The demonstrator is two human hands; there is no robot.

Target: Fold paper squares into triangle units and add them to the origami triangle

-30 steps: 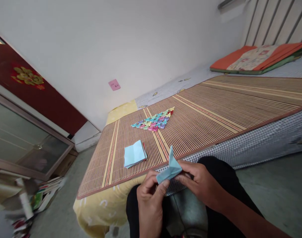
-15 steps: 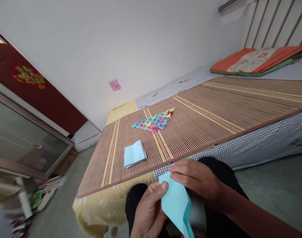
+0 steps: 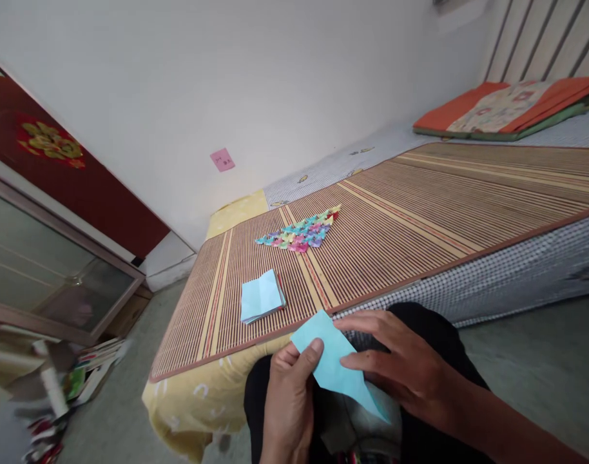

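Note:
A light-blue sheet of paper [image 3: 330, 357] is held over my lap, with a pointed corner hanging toward the lower right. My left hand [image 3: 292, 390] pinches its left side, thumb on top and the other fingers underneath. From the right, my right hand [image 3: 401, 361] grips the paper's right edge; one fingertip lies on its face, and the upper fingers are at the top right edge. Ahead on the bed mat is a stack of folded blue paper [image 3: 263, 296]. Beyond it lies a triangular arrangement of many small multicoloured folded paper pieces [image 3: 301, 232].
A striped bamboo mat [image 3: 395, 219] covers the bed. Folded orange and floral bedding [image 3: 507, 109] rests at the far right. On the wall is a pink note [image 3: 222, 160]. A glass-panelled cabinet door [image 3: 57, 264] and floor clutter [image 3: 82, 380] are at the left.
The blue paper has turned and flattened, its lower corner swinging up and right. My right hand's fingers have spread along its right edge, and my left hand has shifted slightly upward.

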